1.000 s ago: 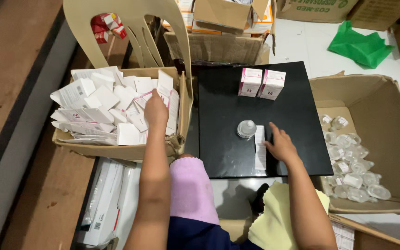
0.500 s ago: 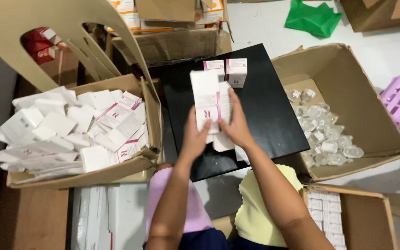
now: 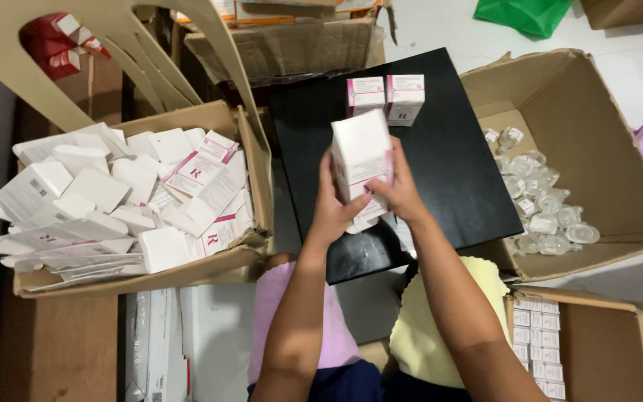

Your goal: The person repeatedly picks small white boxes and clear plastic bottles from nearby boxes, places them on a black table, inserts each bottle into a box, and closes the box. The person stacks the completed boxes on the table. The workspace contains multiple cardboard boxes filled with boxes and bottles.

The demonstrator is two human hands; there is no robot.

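Carton [image 3: 362, 160] — both hands, above black board [image 3: 455, 171]

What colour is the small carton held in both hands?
The small cardboard carton is white with pink trim, seen in the head view.

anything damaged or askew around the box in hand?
Nothing spilled. Both hands, left hand and right hand, hold the white carton upright. Only oddity: the flat cartons lie jumbled in a cardboard box with a torn, sagging wall.
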